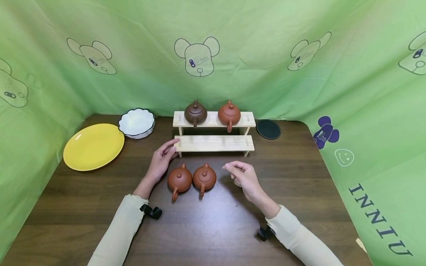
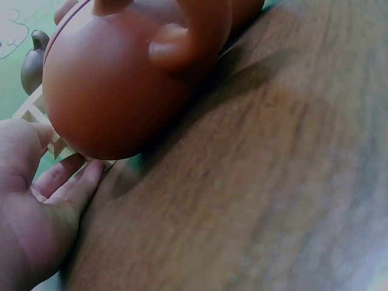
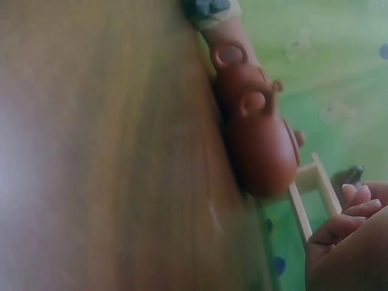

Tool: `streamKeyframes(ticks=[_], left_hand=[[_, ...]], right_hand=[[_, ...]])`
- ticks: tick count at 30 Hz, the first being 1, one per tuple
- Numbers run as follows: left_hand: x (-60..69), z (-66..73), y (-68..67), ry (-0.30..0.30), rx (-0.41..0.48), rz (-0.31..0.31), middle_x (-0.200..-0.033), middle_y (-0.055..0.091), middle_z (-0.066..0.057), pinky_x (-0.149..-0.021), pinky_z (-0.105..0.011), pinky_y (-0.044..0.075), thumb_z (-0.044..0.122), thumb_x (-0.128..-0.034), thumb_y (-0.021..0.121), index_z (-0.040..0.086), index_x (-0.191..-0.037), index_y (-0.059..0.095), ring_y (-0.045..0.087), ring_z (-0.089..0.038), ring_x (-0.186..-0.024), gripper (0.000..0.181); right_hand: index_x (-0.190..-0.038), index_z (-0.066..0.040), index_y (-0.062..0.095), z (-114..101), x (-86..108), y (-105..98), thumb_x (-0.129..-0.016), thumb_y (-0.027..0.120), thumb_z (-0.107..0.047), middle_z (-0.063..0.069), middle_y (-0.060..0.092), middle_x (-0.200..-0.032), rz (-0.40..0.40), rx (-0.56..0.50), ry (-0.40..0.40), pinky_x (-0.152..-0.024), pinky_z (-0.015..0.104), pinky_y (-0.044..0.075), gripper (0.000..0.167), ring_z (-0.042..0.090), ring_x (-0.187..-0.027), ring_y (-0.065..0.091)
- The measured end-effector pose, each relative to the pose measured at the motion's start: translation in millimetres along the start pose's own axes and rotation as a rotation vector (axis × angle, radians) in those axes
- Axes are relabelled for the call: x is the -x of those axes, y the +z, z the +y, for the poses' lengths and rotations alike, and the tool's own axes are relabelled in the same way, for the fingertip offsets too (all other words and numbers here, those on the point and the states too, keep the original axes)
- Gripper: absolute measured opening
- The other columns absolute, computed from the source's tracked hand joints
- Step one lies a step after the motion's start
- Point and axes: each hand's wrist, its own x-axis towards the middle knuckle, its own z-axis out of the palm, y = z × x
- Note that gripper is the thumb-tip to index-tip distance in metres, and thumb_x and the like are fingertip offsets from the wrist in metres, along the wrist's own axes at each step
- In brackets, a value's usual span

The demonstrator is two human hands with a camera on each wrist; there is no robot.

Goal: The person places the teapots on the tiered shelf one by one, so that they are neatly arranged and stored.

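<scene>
My left hand [image 1: 159,160] touches the left end of the lower wooden shelf [image 1: 214,143], its fingers reaching out at the corner. In the left wrist view a reddish-brown teapot [image 2: 127,79] fills the foreground and hides part of that contact. Over the table, right of two reddish-brown teapots, my right hand [image 1: 244,179] hovers with loosely bent fingers and nothing in them. The left teapot [image 1: 179,180] and the right teapot [image 1: 204,178] stand side by side in front of the shelf, handles toward me.
On the higher shelf [image 1: 213,122] behind stand a dark brown teapot [image 1: 195,113] and a reddish-brown teapot [image 1: 229,113]. A yellow plate [image 1: 94,147] and a white scalloped bowl [image 1: 136,122] lie at left. A dark round coaster [image 1: 268,129] is at right. Green cloth [image 1: 253,74] surrounds the table.
</scene>
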Motion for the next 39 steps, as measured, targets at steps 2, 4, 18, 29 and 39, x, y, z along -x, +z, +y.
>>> streamKeyframes(ticks=[2, 4, 18, 29, 39], left_hand=[[0.0, -0.3, -0.1, 0.003, 0.0, 0.0, -0.16, 0.057, -0.025, -0.11, -0.026, 0.059, 0.009, -0.1181, 0.054, -0.002, -0.159, 0.057, 0.066, -0.001, -0.125, 0.042], [-0.1, -0.6, -0.2, 0.005, -0.001, -0.002, -0.161, 0.057, -0.024, -0.111, -0.026, 0.059, 0.009, -0.1182, 0.054, -0.002, -0.159, 0.057, 0.066, -0.001, -0.126, 0.042], [1.4, -0.5, -0.4, 0.002, 0.001, -0.001, -0.163, 0.056, -0.022, -0.111, -0.026, 0.059, 0.008, -0.1182, 0.053, -0.002, -0.159, 0.057, 0.066, -0.001, -0.126, 0.042], [0.5, -0.1, 0.8, -0.004, -0.003, 0.001, -0.163, 0.056, -0.02, -0.11, -0.026, 0.059, 0.01, -0.1183, 0.054, -0.002, -0.159, 0.057, 0.065, -0.003, -0.129, 0.042], [-0.2, -0.5, 0.7, 0.005, 0.001, 0.0, -0.162, 0.056, -0.022, -0.11, -0.025, 0.059, 0.009, -0.1182, 0.054, -0.002, -0.159, 0.057, 0.066, -0.001, -0.126, 0.042]], right_hand=[[-0.096, -0.013, 0.081, 3, 1.9, 2, -0.109, 0.07, -0.009, -0.004, 0.058, -0.07, -0.024, 0.006, 0.029, -0.045, 0.015, 0.025, 0.017, 0.002, -0.051, 0.037], [-0.096, -0.013, 0.081, 6, 3.5, 3, -0.108, 0.07, -0.009, -0.004, 0.058, -0.07, -0.044, 0.008, 0.057, -0.045, 0.015, 0.025, 0.017, 0.002, -0.051, 0.038], [-0.109, 0.0, 0.081, 19, 23.5, 13, -0.109, 0.067, -0.01, -0.006, 0.057, -0.072, -0.244, 0.035, 0.166, -0.047, 0.014, 0.026, 0.017, 0.0, -0.053, 0.036], [-0.128, 0.017, 0.072, 25, 38.9, 24, -0.11, 0.067, -0.01, -0.007, 0.056, -0.073, -0.309, 0.0, 0.237, -0.048, 0.013, 0.029, 0.033, -0.001, -0.053, 0.037], [-0.135, 0.004, 0.073, 32, 45.4, 32, -0.109, 0.067, -0.008, -0.007, 0.066, -0.077, -0.322, -0.14, 0.358, -0.049, 0.011, 0.036, 0.029, -0.002, -0.054, 0.042]])
